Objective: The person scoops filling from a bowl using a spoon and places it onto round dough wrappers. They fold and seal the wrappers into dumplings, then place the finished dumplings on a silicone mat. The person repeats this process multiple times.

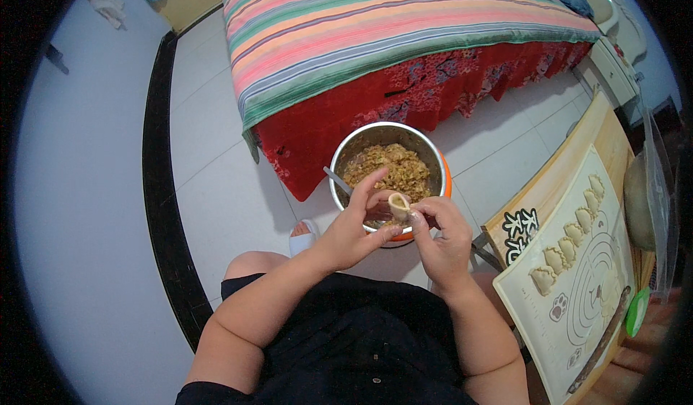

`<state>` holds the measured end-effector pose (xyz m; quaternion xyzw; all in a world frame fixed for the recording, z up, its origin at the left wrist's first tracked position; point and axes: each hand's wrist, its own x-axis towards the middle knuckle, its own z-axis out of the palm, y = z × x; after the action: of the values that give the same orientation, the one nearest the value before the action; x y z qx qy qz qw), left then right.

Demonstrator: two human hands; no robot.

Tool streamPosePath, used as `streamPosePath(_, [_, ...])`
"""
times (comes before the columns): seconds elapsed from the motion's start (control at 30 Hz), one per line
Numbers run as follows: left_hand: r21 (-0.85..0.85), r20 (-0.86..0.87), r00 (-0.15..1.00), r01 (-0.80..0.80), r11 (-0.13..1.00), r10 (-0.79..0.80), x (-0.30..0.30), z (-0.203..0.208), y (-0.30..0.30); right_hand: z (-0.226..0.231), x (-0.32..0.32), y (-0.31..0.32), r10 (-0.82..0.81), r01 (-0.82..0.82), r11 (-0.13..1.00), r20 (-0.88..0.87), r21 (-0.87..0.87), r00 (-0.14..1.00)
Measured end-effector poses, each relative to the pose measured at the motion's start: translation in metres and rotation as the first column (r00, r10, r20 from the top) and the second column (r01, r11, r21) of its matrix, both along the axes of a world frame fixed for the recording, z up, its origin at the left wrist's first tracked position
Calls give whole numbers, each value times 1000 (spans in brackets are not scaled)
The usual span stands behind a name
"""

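A half-folded dumpling, its pale wrapper still gaping at the top, is between my two hands. The fingers and thumb of my left hand curl around it from the left. On the other side, my right hand pinches the wrapper's edge between thumb and forefinger. Just beyond my hands is a steel bowl of minced filling. A grey utensil handle leans over the bowl's left rim.
At my right, a wooden table carries a printed pale mat with a row of several folded dumplings, a dark rolling pin and a green object. Ahead stands a bed with a striped cover. Something orange surrounds the bowl.
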<state>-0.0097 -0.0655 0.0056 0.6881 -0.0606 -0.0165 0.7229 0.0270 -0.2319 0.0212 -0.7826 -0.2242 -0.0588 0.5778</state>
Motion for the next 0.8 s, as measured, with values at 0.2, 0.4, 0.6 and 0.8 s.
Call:
streamPosePath(0.2, [-93,-175,976,114,989,-129,6,1,0,-3,2,0,19,-18,1000,57,-11,998])
streamPosePath(0.4, [-24,-207,971,116,993,-118,4,0,5,3,0,4,-31,31,998,-8,63,999])
streamPosePath(0.6, [191,-126,986,132,973,-109,3,-3,5,8,2,0,78,-76,996,46,-51,996])
streamPosePath(0.8, [279,-101,985,160,947,-137,5,-1,6,1,4,-2,72,-62,991,81,-120,994])
